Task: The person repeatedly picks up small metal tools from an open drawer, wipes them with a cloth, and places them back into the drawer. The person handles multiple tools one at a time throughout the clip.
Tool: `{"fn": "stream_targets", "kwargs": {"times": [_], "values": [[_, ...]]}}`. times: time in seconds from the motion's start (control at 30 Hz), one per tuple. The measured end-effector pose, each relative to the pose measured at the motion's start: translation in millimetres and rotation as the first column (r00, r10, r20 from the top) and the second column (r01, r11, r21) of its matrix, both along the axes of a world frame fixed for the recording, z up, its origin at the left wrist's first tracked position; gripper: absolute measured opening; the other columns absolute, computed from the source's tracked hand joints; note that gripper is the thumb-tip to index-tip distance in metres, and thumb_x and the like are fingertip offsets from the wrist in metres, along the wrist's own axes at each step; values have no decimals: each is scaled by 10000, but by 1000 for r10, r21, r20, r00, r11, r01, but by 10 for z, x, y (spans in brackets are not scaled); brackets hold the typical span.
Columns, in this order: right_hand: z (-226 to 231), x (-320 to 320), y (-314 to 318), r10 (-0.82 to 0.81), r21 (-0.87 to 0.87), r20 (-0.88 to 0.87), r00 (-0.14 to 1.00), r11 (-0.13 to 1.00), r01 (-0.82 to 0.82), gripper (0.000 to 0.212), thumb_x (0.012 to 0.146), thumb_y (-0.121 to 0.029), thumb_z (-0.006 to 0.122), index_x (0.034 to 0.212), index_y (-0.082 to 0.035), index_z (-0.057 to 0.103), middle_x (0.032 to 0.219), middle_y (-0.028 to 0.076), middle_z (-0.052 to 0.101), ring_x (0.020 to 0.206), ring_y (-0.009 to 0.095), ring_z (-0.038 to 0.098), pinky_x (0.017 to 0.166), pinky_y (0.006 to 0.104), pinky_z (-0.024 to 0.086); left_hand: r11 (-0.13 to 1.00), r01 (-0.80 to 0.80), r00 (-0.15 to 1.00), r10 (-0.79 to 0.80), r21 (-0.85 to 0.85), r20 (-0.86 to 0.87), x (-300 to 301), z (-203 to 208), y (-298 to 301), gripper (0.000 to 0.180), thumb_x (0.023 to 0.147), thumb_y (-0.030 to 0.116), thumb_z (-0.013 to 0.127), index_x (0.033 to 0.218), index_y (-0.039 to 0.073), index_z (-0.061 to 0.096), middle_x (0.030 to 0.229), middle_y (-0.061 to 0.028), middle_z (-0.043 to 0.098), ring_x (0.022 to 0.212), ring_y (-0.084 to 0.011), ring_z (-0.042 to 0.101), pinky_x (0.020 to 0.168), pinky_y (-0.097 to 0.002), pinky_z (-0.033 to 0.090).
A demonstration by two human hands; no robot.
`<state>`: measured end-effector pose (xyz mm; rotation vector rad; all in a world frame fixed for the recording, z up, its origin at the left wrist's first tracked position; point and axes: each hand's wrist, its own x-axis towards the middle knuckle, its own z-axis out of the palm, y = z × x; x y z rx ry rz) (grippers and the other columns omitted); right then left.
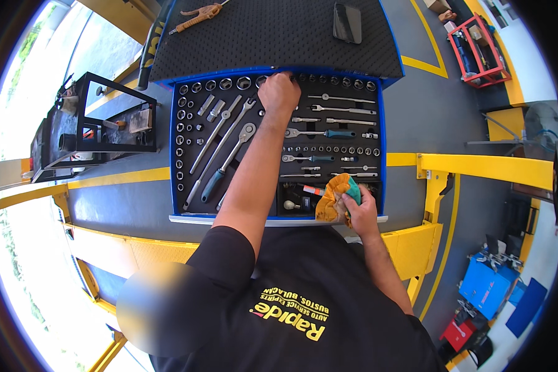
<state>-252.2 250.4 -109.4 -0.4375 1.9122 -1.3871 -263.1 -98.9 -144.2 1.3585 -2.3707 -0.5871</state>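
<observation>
My left hand point(280, 93) reaches to the back edge of a pulled-out blue tool drawer point(383, 124). Its fingers are curled down at the rear row of sockets point(244, 82), and what they pinch, if anything, is hidden beneath them. Under my left forearm lies a large ratchet point(234, 155) with a teal grip, beside long breaker bars. An orange and green rag point(333, 199) is gripped in my right hand point(362, 214) over the drawer's front right compartment. There, an orange and white tube point(314, 190) and a light bulb point(290, 205) show next to the rag.
On the cabinet's black ridged top lie an orange air blow gun point(198, 15) and a dark phone point(347, 23). A black metal stand point(121, 115) is at left. Yellow rails point(490, 170) run at both sides, and a red cart point(479, 53) stands far right.
</observation>
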Motion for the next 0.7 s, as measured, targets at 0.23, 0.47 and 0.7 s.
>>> {"fn": "stream_targets", "kwargs": {"times": [0.23,0.47,0.7], "values": [[-6,-4,3,4,11,-16,1000,1000,-4,165,915,-135,693,990,6,653,863,25,682,774,86,607,712,275,500,989,-5,994,-11,-147,-108,28,-127,23,224,835,276,729,974,106,773,931,-118,758,861,-338,727,772,-437,571],[10,-3,13,25,50,-11,1000,998,-24,183,929,-87,672,1079,18,666,944,32,687,854,86,612,793,261,505,998,-54,999,54,12,0,-15,-57,-4,243,834,308,755,1010,145,795,919,-139,761,899,-344,729,798,-441,573],[65,5,-14,5,18,-14,1000,1000,-5,172,915,-146,698,986,3,649,853,26,674,770,93,597,712,282,498,999,-35,995,37,20,-96,95,17,0,300,797,271,788,1054,115,778,900,-111,747,904,-322,708,817,-435,552]]}}
